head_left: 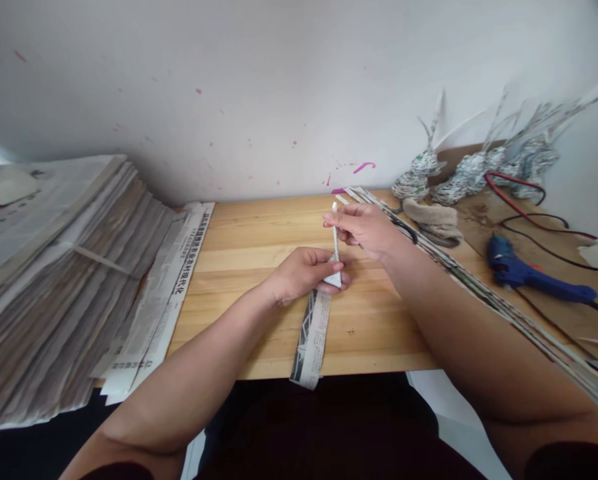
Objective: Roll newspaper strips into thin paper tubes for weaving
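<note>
While my left fingers [331,269] clamp one flat grey-white newspaper strip [315,333] trailing below, my right fingers [345,219] pinch its rolled tip.

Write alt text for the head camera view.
Two bare hands, left and right, hold a partly rolled newspaper strip above a wooden table. Stacked newspapers stand left; thin paper rods, a blue glue gun and woven paper figures lie right.

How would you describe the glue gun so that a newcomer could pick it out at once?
At the right of the wooden table lies a brown sheet. The glue gun rests on it, to the right of the long paper sticks. Its solid blue body sets it apart from the pale newspaper figures behind.
</note>
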A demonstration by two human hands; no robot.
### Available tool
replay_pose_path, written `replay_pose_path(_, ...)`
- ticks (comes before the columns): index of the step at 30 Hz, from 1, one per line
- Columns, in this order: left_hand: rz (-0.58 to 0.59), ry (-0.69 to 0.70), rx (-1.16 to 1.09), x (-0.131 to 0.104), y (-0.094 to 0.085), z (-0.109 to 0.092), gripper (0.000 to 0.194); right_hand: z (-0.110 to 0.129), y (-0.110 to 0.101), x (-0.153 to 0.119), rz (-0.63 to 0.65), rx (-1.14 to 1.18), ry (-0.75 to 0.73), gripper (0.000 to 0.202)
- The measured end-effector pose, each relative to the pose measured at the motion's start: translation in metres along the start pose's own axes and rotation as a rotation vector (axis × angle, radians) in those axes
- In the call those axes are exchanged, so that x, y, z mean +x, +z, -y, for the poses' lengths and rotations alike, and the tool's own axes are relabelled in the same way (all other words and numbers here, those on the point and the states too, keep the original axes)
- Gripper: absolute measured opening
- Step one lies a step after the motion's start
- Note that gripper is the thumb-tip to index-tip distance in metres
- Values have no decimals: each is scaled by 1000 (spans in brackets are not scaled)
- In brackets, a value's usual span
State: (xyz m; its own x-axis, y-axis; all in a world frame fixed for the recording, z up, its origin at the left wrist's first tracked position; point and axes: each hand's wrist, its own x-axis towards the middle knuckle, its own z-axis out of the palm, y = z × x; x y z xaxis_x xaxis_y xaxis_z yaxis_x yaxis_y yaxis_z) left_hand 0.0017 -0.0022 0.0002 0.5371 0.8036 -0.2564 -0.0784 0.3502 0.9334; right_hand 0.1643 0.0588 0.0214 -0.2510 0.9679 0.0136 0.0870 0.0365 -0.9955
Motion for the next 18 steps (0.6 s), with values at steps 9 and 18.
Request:
replay_pose_path(9, 36, -30, -26, -2, -4, -4, 30, 9, -6, -4, 178, 232, 85, 48)
replay_pose_path(18, -25, 3, 39, 0, -1, -1, 25, 6, 3, -5, -20, -81, 20, 28)
